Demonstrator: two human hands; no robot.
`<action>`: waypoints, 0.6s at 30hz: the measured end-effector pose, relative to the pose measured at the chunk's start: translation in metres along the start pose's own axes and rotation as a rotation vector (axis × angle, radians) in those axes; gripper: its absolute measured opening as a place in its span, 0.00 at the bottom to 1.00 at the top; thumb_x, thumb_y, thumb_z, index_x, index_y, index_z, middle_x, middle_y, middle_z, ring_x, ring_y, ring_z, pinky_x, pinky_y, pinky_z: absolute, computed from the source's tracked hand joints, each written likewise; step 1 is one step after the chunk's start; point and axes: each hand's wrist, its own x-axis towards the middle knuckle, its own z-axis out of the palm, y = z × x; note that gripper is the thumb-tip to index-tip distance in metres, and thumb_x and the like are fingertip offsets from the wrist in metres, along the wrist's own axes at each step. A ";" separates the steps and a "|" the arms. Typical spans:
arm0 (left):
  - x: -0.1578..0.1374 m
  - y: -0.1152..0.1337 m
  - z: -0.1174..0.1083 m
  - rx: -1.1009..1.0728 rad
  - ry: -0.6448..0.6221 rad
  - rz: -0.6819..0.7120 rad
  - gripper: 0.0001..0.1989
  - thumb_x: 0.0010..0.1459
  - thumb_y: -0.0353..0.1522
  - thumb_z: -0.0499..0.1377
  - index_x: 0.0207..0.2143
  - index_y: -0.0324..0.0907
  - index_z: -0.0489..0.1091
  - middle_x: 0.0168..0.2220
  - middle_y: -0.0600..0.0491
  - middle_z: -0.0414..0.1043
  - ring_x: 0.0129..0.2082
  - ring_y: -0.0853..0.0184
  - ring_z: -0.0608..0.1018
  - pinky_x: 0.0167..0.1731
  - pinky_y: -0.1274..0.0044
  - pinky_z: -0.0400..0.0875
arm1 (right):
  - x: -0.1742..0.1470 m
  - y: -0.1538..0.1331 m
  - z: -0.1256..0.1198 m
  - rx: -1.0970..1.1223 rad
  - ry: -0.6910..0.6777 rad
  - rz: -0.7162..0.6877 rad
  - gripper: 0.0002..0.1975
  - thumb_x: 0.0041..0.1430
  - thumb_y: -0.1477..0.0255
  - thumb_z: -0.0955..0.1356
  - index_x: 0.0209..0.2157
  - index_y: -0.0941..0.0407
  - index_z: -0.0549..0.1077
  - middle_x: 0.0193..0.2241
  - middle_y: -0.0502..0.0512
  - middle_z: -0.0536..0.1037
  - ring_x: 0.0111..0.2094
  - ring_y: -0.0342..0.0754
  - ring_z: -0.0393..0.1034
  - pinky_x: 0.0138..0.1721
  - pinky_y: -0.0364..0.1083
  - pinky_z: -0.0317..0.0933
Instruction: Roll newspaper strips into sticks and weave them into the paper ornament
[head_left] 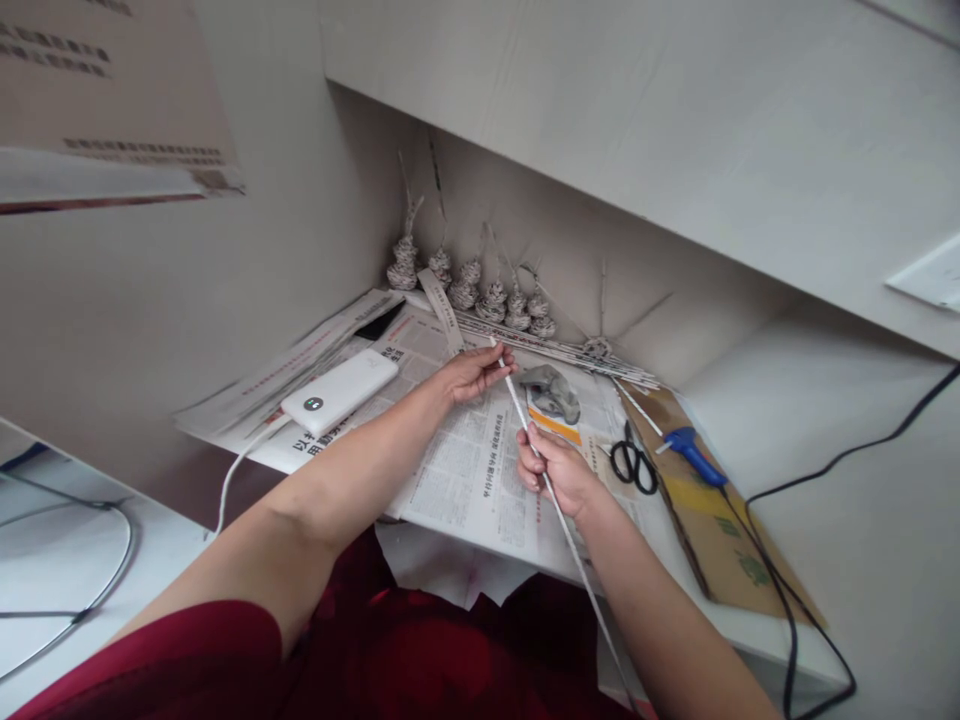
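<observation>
A long, thin rolled-paper stick [564, 528] slants from above the newspaper down toward my lap. My left hand [478, 374] pinches it close to its upper tip. Lower down, my right hand [556, 466] has its fingers closed around the same stick. Newspaper sheets [457, 470] cover the table under both hands. Just beyond my hands lies a crumpled grey cloth [552, 392], with a yellow-orange strip [553, 426] beside it. Black-handled scissors [634, 468] rest to the right of my right hand.
Several woven gourd-shaped pieces [465, 285] line the back wall, behind a bundle of paper sticks [555, 350]. A started woven base [598, 347] has upright sticks. At right, a blue glue gun [694, 455] lies on cardboard [739, 555]. A white power bank [341, 390] with cable sits left.
</observation>
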 end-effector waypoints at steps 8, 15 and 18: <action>-0.001 0.002 0.000 0.018 -0.014 -0.001 0.05 0.57 0.21 0.55 0.32 0.31 0.71 0.29 0.48 0.75 0.30 0.68 0.80 0.31 0.83 0.75 | 0.003 0.004 0.001 0.043 -0.034 0.033 0.15 0.57 0.57 0.65 0.29 0.55 0.63 0.12 0.40 0.54 0.13 0.38 0.52 0.16 0.39 0.45; -0.001 0.002 0.001 0.019 0.034 -0.006 0.02 0.55 0.22 0.58 0.31 0.31 0.71 0.28 0.49 0.75 0.29 0.68 0.80 0.28 0.84 0.75 | 0.000 0.008 0.000 -0.110 0.116 -0.018 0.19 0.55 0.53 0.65 0.27 0.55 0.62 0.12 0.40 0.54 0.12 0.37 0.53 0.15 0.39 0.44; 0.000 0.002 0.000 0.033 0.017 -0.022 0.02 0.54 0.23 0.59 0.32 0.32 0.71 0.28 0.49 0.75 0.29 0.67 0.80 0.25 0.85 0.74 | -0.002 0.007 0.000 -0.001 0.007 0.043 0.19 0.54 0.53 0.65 0.27 0.55 0.61 0.12 0.39 0.52 0.12 0.37 0.51 0.15 0.39 0.44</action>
